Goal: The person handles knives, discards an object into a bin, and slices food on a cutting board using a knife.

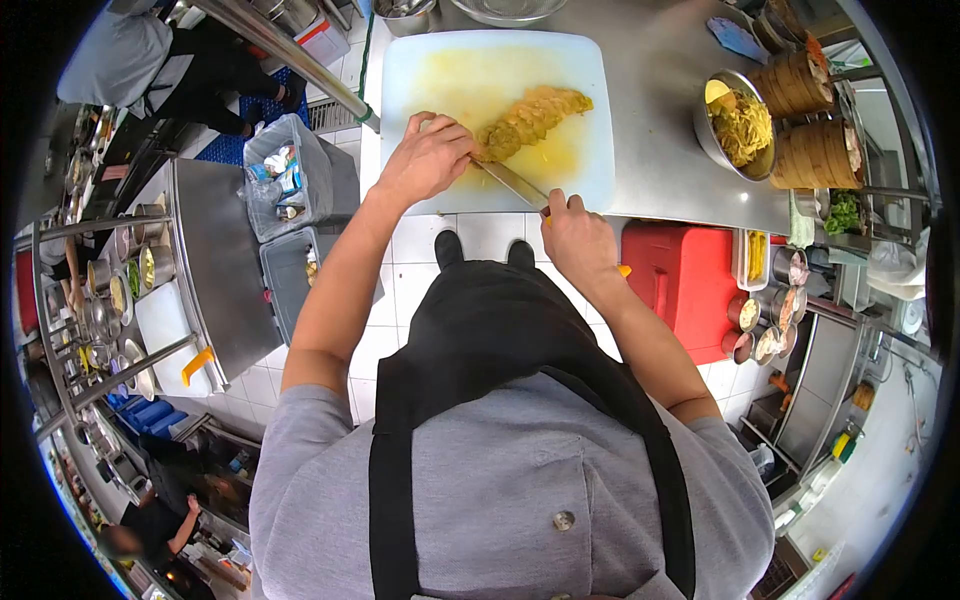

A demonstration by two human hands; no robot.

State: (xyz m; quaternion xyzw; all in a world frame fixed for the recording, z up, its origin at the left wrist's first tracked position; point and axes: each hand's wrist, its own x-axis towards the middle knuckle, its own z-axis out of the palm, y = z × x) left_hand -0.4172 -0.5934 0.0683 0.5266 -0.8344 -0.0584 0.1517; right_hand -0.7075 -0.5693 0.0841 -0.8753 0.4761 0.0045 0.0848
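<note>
A sliced, yellow-green piece of what looks like pickled vegetable [530, 122] lies slantwise on a white cutting board [410, 75], which has yellow stains. My left hand [430, 158] is closed, its curled fingers holding the lower left end of the piece. In my right hand [580, 240] is a knife [518, 186] with a yellow handle, mostly hidden by my fingers. The blade points up and left, its tip end beside my left fingertips at the vegetable's lower edge.
Right of the board, a metal bowl [708, 140] holds yellow shreds, beside bamboo steamers [812, 155]. Below the steel counter [655, 120] stands a red box [675, 290]. Grey bins [300, 215] stand left. Another person [165, 70] is at the upper left, another [165, 530] lower left.
</note>
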